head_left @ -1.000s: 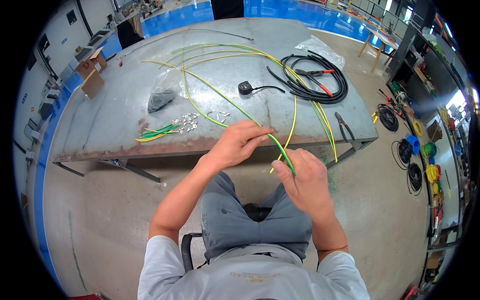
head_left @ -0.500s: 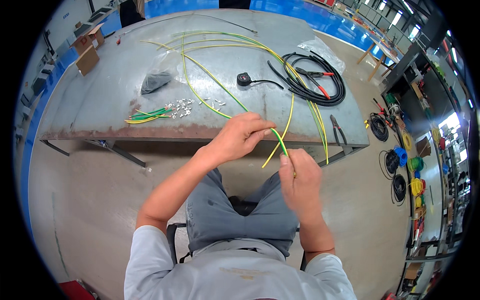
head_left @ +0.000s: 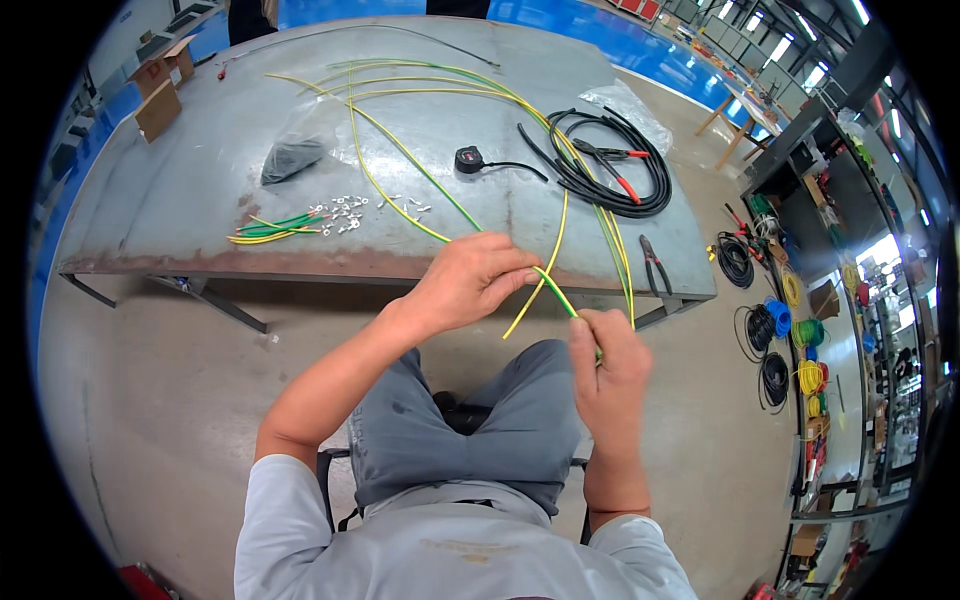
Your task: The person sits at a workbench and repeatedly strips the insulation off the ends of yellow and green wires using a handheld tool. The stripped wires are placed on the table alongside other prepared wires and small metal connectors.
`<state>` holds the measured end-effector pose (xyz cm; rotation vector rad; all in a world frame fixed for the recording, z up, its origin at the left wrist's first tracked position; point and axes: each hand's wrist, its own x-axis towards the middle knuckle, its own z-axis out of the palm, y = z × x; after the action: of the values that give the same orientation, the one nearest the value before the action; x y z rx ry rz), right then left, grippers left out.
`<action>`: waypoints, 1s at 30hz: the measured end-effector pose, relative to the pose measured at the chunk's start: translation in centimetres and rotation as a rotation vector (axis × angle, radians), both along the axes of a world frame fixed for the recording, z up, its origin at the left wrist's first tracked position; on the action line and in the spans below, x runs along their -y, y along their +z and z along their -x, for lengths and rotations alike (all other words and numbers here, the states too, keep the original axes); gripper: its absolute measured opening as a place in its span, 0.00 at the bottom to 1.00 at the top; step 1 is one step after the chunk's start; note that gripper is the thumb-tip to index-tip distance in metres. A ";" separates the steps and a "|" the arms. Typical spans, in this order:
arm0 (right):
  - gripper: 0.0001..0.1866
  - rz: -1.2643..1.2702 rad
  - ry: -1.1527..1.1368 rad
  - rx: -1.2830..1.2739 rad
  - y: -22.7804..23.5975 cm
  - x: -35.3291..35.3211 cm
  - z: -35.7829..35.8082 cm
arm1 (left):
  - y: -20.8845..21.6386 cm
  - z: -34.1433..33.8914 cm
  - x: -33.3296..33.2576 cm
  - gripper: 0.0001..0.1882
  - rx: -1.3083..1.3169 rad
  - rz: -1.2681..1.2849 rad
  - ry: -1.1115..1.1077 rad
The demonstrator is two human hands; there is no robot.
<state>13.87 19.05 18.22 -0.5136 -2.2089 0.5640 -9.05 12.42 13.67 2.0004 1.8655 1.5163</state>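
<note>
A green-and-yellow wire (head_left: 556,293) is stretched between my hands in front of the table's near edge. My left hand (head_left: 474,276) pinches it between thumb and fingers. Closer to its end, my right hand (head_left: 611,352) grips the same wire, with a short bit showing below the thumb. Past my left hand the wire runs back over the table in a wide loop. Another yellow-green wire end (head_left: 535,298) hangs over the edge behind the held stretch. Several more lengths (head_left: 440,92) curve across the tabletop toward the right.
On the metal table (head_left: 350,235) lie cut green-yellow wires (head_left: 275,228), silver cable lugs (head_left: 345,212), a bag of dark parts (head_left: 292,158) and a black tape measure (head_left: 468,159). A black cable coil (head_left: 655,180) holds red-handled cutters (head_left: 625,188); pliers (head_left: 655,266) lie at the right edge.
My right hand has moved slightly down and away from my left, so more wire shows between them. The whole view has shifted a little; both hands still hold the wire.
</note>
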 end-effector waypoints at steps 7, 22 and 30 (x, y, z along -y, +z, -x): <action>0.08 -0.221 -0.031 0.022 -0.4 1.2 1.1 | 0.4 -1.1 -1.0 0.09 0.037 -0.020 0.036; 0.23 0.208 0.097 -0.390 -1.1 0.5 1.3 | -0.3 -2.3 -1.1 0.09 0.118 -0.175 0.102; 0.26 0.353 0.186 -0.234 -0.1 -1.5 0.4 | -1.6 -1.9 -1.2 0.13 -0.104 -0.269 0.178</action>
<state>13.44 20.57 18.09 -0.3984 -1.9524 1.0690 -7.12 13.58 12.09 2.1054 2.0239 1.8323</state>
